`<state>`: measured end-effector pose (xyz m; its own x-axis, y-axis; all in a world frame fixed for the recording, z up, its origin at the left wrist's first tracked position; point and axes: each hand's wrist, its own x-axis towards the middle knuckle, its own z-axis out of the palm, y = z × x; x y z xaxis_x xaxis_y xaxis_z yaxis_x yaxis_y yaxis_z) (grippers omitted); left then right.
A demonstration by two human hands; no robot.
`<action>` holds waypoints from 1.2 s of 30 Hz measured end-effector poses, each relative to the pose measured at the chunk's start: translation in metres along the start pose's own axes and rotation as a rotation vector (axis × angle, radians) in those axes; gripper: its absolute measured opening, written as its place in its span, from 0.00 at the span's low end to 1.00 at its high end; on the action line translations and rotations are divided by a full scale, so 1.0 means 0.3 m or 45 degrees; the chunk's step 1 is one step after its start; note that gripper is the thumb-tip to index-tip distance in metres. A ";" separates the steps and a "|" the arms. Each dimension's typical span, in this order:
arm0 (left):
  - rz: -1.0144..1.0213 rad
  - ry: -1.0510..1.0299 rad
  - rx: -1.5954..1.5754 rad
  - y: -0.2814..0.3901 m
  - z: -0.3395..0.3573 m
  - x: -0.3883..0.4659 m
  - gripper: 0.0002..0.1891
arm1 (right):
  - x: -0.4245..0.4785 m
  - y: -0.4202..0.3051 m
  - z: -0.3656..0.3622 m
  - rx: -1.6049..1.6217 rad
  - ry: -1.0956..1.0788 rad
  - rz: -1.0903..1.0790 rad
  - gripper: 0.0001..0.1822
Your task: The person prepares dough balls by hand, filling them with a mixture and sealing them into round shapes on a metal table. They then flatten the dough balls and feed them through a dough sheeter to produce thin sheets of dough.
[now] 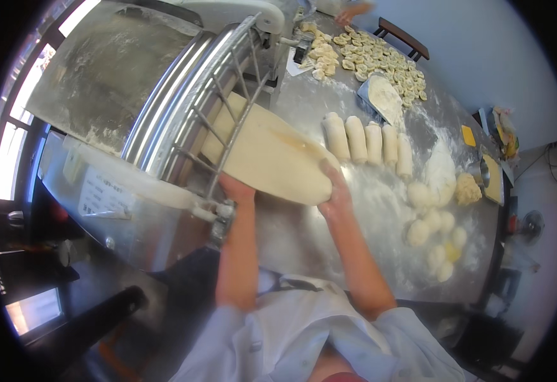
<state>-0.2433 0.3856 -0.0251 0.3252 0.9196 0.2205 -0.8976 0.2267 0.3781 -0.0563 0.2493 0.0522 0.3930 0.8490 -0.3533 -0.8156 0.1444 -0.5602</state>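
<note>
A long flat sheet of dough (273, 153) stretches from under the metal guard of a dough sheeter (183, 95) out over the steel table. My right hand (336, 191) grips its free rounded end, thumb on top and fingers underneath. At the guard's lower end, my left hand (237, 187) is at the sheet's near edge; its fingers are partly hidden beneath the dough and guard, so its hold cannot be made out. Several dough rolls (355, 138) lie side by side just beyond my right hand.
Rounded dough balls (431, 222) and a larger dough piece (441, 172) lie right on the floured steel table (302, 238). A scoop of flour (383, 98) and many small shaped dough pieces (383, 57) are farther back. Another person's hand (350, 14) is at the far end.
</note>
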 end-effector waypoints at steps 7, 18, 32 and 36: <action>0.039 0.403 0.098 0.059 0.197 0.033 0.35 | -0.015 -0.071 -0.082 -0.002 0.061 0.038 0.26; -0.758 0.592 0.520 -0.234 0.091 -0.354 0.31 | -0.272 -0.325 -0.495 -0.480 0.498 0.011 0.22; -0.468 -0.675 2.426 -0.539 0.520 -0.669 0.33 | -0.454 -0.358 -0.858 -1.441 0.710 -0.252 0.11; -0.656 -0.180 2.077 -0.465 0.519 -0.695 0.31 | -0.460 -0.363 -0.744 -1.349 0.701 -0.328 0.11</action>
<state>-0.1394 0.1122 0.0163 0.5630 0.8087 -0.1703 0.4791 -0.1514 0.8646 0.0731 0.0031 -0.0052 0.8292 0.4907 -0.2676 -0.0385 -0.4276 -0.9031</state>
